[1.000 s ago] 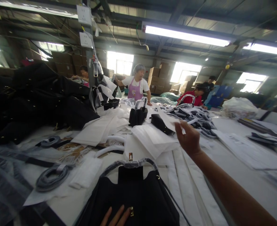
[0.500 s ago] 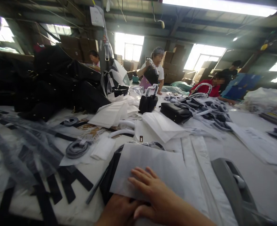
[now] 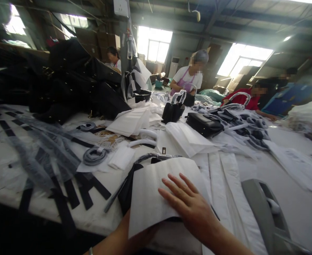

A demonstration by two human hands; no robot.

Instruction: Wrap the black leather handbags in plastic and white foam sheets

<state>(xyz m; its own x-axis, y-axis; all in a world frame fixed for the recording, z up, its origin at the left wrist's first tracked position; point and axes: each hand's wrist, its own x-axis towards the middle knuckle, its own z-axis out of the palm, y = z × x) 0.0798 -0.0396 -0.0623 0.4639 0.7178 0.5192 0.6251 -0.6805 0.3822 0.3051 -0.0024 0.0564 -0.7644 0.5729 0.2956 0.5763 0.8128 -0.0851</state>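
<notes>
A black handbag [image 3: 125,193] lies at the table's near edge, with a white foam sheet [image 3: 156,191] over it. My right hand [image 3: 189,198] rests on the sheet with fingers stretched out and spread. My left hand [image 3: 145,236] reaches in under the sheet's near edge, beside the bag; its fingers are hidden. Behind the sheet shows the bag's wrapped handle [image 3: 147,156]. A small brown tag with a pale centre [image 3: 164,151] is just beyond it.
A grey tape dispenser [image 3: 262,209] stands at right, beside long white strips [image 3: 225,184]. Black straps [image 3: 73,194] and a coiled grey strap [image 3: 94,156] lie at left. Black bags [image 3: 65,81] are heaped behind. Several people, including one in a purple apron [image 3: 183,79], are across the table.
My right hand has shifted right across the sheet. The sheet's near edge now hangs over my left hand, which has gone further under it. The camera view has tilted down.
</notes>
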